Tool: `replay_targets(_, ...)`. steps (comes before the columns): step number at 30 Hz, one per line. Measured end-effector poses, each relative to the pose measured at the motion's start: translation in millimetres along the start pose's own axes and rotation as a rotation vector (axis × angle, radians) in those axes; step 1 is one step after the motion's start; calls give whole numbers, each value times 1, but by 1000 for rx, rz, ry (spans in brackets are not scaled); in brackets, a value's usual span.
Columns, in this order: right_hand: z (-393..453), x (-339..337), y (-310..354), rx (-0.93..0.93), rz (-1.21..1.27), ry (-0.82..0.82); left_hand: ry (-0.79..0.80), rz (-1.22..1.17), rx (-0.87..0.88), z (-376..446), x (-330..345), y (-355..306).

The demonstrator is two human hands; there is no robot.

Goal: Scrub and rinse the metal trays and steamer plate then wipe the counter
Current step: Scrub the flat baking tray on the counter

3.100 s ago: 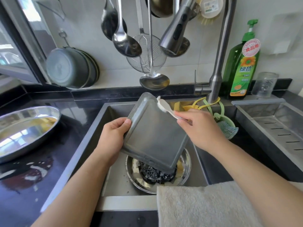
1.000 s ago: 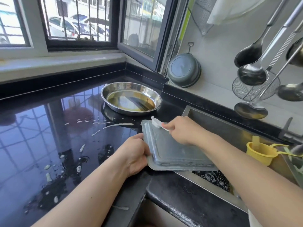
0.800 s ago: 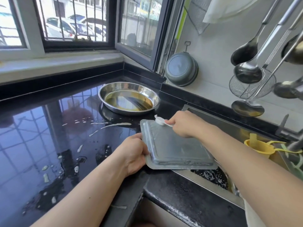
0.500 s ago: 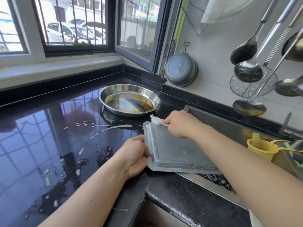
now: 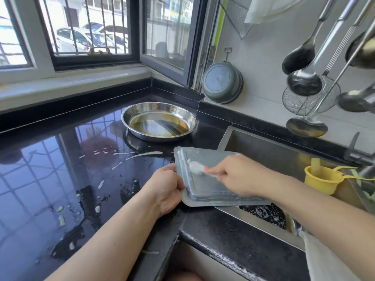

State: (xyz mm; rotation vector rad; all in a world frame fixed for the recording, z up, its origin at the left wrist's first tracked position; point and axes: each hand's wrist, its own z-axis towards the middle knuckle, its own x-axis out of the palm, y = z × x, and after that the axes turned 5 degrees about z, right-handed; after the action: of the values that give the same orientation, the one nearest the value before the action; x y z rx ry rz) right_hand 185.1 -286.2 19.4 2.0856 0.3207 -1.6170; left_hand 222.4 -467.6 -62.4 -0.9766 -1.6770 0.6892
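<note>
The rectangular metal tray (image 5: 211,179) is lying upside down at the centre of the view, its near right part bridging the rim of the sink (image 5: 263,151) and its left part lying over the black counter (image 5: 60,179). The left hand (image 5: 165,191) is gripping the tray's left edge, at the tray's 9 o'clock, with the thumb lying on top and the fingers hidden beneath. The right hand (image 5: 237,175) is curling around the handle of a white brush (image 5: 195,167), whose soapy head is touching the tray's upturned base toward its 10 o'clock corner; the brush is showing some motion blur.

At the tray's 11 o'clock, well apart from it, a round steel pan (image 5: 158,120) is sitting on the counter and holding a shallow yellowish liquid. White streaks and droplets (image 5: 138,156) are lying on the wet counter between the pan and the tray and trailing toward 8 o'clock. At 3 o'clock a yellow cup (image 5: 322,179) is sitting at the sink's far side. Ladles and a wire skimmer (image 5: 304,84) are hanging on the wall at 1 o'clock, and a grey pot (image 5: 223,84) is hanging at 12 o'clock.
</note>
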Motion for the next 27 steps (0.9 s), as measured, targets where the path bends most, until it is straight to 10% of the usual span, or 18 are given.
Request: replay_targets(27,-54,40,7,-38,21,-140,-5,2,28,-1,3,1)
